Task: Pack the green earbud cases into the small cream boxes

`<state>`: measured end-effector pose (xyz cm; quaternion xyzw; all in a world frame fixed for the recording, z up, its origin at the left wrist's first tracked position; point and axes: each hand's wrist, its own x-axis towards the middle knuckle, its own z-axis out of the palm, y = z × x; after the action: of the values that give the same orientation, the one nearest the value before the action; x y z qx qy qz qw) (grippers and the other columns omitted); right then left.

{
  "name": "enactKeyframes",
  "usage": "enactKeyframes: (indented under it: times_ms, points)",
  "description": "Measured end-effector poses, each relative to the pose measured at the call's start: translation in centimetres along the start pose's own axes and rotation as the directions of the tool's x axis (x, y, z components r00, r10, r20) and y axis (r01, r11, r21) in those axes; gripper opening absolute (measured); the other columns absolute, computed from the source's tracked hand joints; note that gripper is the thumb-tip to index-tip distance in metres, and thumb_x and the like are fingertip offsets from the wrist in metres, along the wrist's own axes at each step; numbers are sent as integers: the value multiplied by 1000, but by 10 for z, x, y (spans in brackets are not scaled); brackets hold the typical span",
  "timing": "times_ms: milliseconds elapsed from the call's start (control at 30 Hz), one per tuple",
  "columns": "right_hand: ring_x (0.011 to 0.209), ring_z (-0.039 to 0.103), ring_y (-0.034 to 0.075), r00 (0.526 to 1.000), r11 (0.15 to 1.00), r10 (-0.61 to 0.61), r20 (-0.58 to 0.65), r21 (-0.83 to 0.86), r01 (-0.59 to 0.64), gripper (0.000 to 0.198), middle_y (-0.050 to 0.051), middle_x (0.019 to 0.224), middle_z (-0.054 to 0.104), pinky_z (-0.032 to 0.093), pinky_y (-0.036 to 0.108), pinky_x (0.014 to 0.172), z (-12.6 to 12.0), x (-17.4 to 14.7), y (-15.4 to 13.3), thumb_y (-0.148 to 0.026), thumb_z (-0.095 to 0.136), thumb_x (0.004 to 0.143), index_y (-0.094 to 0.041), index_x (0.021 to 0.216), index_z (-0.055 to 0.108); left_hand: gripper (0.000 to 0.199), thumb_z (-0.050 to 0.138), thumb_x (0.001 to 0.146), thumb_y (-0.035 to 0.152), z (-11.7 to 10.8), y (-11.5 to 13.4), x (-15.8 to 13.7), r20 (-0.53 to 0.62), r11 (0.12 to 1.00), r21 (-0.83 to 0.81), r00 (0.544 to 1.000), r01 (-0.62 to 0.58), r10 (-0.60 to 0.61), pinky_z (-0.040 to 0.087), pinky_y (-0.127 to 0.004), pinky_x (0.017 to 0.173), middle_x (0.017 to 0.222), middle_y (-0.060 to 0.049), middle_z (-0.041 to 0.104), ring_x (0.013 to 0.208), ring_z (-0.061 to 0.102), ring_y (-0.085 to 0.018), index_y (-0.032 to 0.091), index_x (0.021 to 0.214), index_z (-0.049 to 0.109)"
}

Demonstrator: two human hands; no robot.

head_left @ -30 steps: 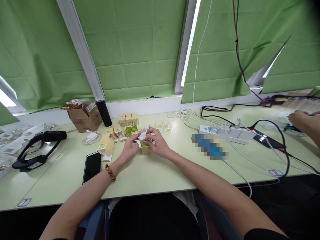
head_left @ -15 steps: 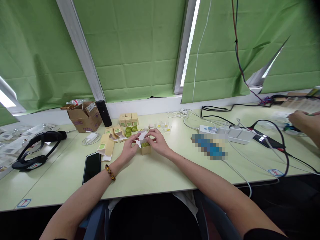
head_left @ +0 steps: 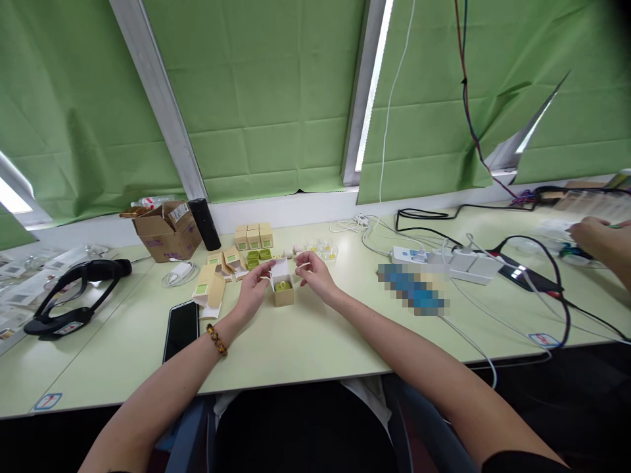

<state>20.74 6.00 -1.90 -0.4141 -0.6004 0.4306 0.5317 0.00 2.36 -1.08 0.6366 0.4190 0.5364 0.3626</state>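
A small tan cardboard box [head_left: 284,299] stands upright on the table between my hands, its white-lined lid raised at the back. Inside sits a green piece [head_left: 282,286] with a pale ring-like shape on top. My left hand [head_left: 252,292] is at the box's left side, thumb and fingers apart, fingertips close to the lid's edge; whether they touch it I cannot tell. To the right of the box, my right hand [head_left: 316,279] is open with curled fingers, apart from it. Green containers [head_left: 259,257] and opened tan boxes [head_left: 210,286] lie nearby.
Three closed tan boxes [head_left: 253,236] stand at the back, near clear plastic cups [head_left: 323,248]. A phone [head_left: 181,330] lies left of my arm; a power strip [head_left: 458,265] with cables is on the right. A carton [head_left: 167,231] stands back left. Another person's hand [head_left: 599,243] is far right.
My hands have drawn apart from the box's lid, the right one moving off to the right. The lid now stands up and the green piece inside shows more fully.
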Motion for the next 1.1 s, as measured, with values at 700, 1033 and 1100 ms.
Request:
enactKeyframes:
  times_ms: [700, 1033, 1100]
  points:
    - [84, 59, 17, 987, 991, -27, 160, -126, 48, 44, 3, 110, 51, 49, 27, 58, 13, -9, 5, -38, 70, 76, -24, 114, 51, 33, 66, 87, 21, 7, -9, -2, 61, 993, 114, 998, 4, -11, 48, -31, 85, 112, -5, 57, 100, 57, -17, 25, 115, 48]
    - [76, 55, 15, 944, 909, -299, 141, -258, 327, 23, 1, 95, 52, 47, 26, 61, 12, -19, -7, -16, 59, 76, -23, 98, 59, 17, 59, 83, 13, 5, -8, -1, 95, 981, 176, 993, -82, 66, 47, -29, 84, 105, -3, 61, 96, 58, -16, 22, 97, 56]
    - [74, 54, 16, 931, 892, -327, 159, -272, 360, 23, 0, 87, 51, 47, 26, 60, 11, -21, -11, -13, 59, 74, -24, 95, 59, 16, 61, 81, 14, 4, -8, -1, 82, 978, 191, 994, -82, 67, 46, -28, 83, 102, -2, 62, 95, 58, -16, 22, 95, 56]
